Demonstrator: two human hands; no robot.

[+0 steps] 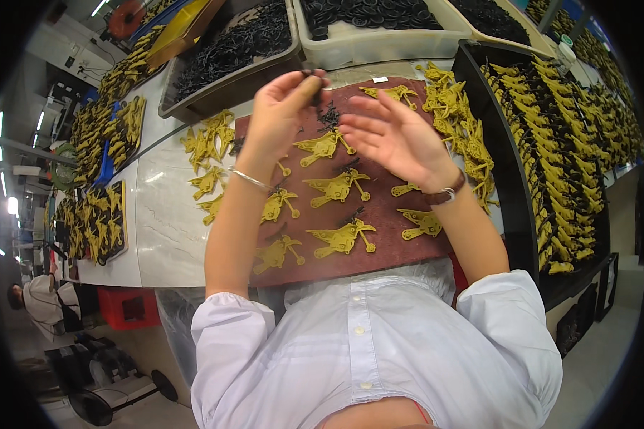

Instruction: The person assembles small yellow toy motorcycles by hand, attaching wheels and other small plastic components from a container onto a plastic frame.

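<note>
My left hand [279,111] is raised over the dark red mat [386,247], its fingertips pinched on a few small black parts [313,75]. My right hand [393,136] hovers beside it, palm up and fingers spread, holding nothing. A little heap of small black parts [329,116] lies on the mat between the two hands. Several yellow plastic toy figures [336,187] lie in rows on the mat beneath my hands.
Bins of black parts [229,50] and black rings [379,14] stand at the back. A black tray [529,143] packed with yellow figures fills the right side. Loose yellow figures [204,146] and more trays [96,222] lie left. A seated person [39,300] is at far left.
</note>
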